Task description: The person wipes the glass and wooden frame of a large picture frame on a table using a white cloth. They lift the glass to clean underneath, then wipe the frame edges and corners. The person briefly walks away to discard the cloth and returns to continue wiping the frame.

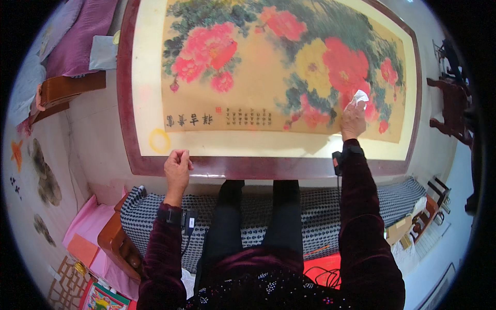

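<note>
Before me lies a table [290, 167] with a dark red border. A painting of pink, red and yellow flowers [248, 89] with several columns of characters fills most of its top, with a cream margin around it. My right hand [353, 122] is on the right part of the painting, with a white tissue or cloth [360, 97] gripped at its fingertips. My left hand [177, 168] is at the near left border, fingers curled in, and nothing shows in it. A yellow ring-shaped mark [159, 140] is on the margin close to it.
Behind my legs runs a long seat with a patterned cover [263, 221]. A red item [323, 267] with black cable lies on it. At the left are a wooden armrest [69, 89] and purple cushions [77, 42]. Dark carved wooden furniture [449, 108] stands at the right.
</note>
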`<state>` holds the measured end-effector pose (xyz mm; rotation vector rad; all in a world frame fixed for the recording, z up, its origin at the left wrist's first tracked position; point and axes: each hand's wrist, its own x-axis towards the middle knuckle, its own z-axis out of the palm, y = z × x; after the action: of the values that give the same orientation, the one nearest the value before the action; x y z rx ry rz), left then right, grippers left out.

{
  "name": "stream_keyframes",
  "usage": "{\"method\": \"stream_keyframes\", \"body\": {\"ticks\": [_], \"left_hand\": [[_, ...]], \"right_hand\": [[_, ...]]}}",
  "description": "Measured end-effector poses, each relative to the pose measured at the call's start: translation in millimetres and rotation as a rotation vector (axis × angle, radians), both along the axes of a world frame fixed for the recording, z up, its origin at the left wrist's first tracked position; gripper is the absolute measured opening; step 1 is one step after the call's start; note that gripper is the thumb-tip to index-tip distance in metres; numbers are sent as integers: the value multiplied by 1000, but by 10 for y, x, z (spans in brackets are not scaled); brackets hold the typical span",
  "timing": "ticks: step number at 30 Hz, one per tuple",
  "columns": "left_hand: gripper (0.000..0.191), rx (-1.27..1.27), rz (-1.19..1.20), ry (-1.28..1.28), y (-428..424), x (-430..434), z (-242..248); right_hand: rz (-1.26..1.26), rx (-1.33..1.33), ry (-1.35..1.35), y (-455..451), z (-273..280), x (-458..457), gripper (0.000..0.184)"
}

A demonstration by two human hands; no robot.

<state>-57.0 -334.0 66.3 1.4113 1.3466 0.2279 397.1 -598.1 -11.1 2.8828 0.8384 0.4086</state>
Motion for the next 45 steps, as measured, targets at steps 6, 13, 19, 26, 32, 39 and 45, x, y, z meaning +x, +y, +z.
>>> {"method": "stream_keyframes", "body": {"ticks": [6, 13, 19, 26, 32, 39, 45], "left_hand": [[15, -12, -21, -17, -176, 291, -3], [18, 51, -13, -1, -49, 373, 64], [18, -37, -145, -32, 16, 699, -130], [16, -205, -278, -134, -93, 1481, -282], [15, -47, -327, -156, -53, 2217, -415], [17, 691, -584, 66, 129, 2603, -448], [35, 929, -404, 136, 268, 2843, -526]], "right_hand": [[265, 346, 246, 1473, -166, -2172, 5], [770, 506, 535, 1065, 141, -3166, 9], [-106, 51, 101, -1521, 198, -1043, 10], [-165, 163, -192, -1534, 76, -1131, 20], [569, 600, 572, 246, 192, -2771, 3], [-70, 369, 179, -1533, 104, -606, 16], [-753, 352, 42, -1981, 73, 624, 24]]}}
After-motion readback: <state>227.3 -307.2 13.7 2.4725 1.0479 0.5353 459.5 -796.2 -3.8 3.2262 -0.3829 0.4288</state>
